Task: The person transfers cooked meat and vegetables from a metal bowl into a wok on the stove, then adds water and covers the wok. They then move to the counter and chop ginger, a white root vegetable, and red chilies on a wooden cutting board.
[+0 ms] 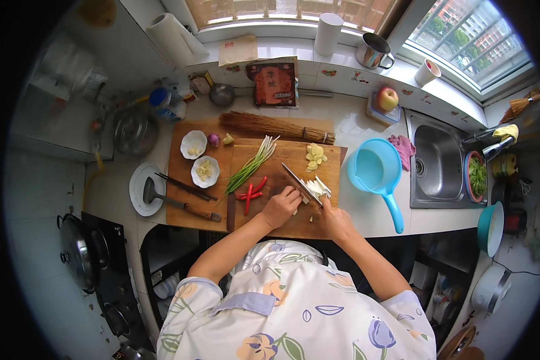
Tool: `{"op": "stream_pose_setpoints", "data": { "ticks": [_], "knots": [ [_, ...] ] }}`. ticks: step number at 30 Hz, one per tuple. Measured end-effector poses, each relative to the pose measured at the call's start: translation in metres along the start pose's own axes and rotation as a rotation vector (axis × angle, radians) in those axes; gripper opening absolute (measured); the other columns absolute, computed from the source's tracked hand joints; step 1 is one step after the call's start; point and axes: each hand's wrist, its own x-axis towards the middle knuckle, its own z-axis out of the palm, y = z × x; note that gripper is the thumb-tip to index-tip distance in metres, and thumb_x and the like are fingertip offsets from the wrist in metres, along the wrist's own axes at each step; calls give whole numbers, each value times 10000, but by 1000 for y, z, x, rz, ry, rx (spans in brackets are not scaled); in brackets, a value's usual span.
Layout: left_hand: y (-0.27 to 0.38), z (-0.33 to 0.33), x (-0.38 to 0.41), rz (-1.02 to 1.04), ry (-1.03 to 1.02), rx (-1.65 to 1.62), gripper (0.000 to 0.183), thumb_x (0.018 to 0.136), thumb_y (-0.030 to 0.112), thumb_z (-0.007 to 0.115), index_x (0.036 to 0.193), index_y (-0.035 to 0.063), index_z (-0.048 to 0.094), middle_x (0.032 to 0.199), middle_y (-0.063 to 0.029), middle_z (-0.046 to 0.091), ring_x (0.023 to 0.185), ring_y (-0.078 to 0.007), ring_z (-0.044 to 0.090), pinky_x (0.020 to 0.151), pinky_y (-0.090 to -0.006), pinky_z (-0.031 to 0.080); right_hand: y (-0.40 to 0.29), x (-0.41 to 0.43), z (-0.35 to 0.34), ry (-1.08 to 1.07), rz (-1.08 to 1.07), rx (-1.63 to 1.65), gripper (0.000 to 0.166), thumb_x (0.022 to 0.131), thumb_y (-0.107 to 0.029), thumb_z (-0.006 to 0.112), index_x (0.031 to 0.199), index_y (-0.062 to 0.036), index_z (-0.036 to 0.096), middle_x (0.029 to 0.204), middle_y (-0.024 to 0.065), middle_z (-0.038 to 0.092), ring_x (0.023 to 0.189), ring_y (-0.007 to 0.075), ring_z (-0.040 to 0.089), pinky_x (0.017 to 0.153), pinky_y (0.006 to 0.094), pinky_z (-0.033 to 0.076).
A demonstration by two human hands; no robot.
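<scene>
My right hand (336, 221) grips a kitchen knife (302, 183) by its handle, the blade slanting up and left over a wooden cutting board (270, 222). Against the blade's left side, my left hand (282, 207) holds down a small pale piece, mostly hidden by the fingers. White cut strips (317, 186) lie just right of the blade. Behind them is a pile of pale yellow slices (315, 156). Green onions (252, 165) and red chili peppers (249, 195) lie left of my hands. Two small white bowls (193, 145) with chopped pieces stand farther left.
A spatula (180, 204) and dark chopsticks (186, 186) lie at left, partly over a white plate (139, 198). Behind the board are a straw brush (274, 126), a purple shallot (213, 140) and a food packet (274, 85). A blue dipper (371, 168) stands right, before the sink (441, 157).
</scene>
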Motion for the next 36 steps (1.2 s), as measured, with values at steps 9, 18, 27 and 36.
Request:
{"op": "stream_pose_setpoints", "data": {
  "ticks": [9, 18, 27, 36],
  "knots": [
    [0, 6, -6, -14, -12, -25, 248, 670, 68, 598, 909, 7, 616, 948, -70, 570, 937, -231, 558, 651, -288, 538, -8, 5, 12, 5, -22, -18, 101, 883, -74, 454, 930, 7, 416, 712, 262, 616, 673, 437, 610, 588, 525, 474],
    [-3, 5, -9, -34, 33, -30, 249, 696, 48, 569, 933, 14, 636, 954, -69, 587, 924, -229, 578, 652, -298, 537, -5, -8, -15, -72, -26, -26, 91, 896, -80, 431, 920, 5, 408, 704, 266, 607, 682, 441, 604, 593, 527, 467],
    [-2, 2, -3, -27, 26, -28, 219, 702, 56, 562, 909, 13, 621, 904, -66, 570, 910, -226, 570, 669, -293, 528, -5, 8, 18, 7, 0, 11, 86, 898, -86, 427, 933, -9, 410, 719, 257, 617, 691, 449, 604, 612, 530, 471],
    [-6, 6, -9, -51, 44, -50, 262, 701, 29, 562, 945, 11, 654, 981, -94, 621, 881, -248, 613, 676, -310, 535, 3, -9, -10, -19, -41, 2, 145, 918, -142, 499, 919, -11, 436, 644, 243, 587, 633, 447, 575, 551, 532, 438]
  ]
}}
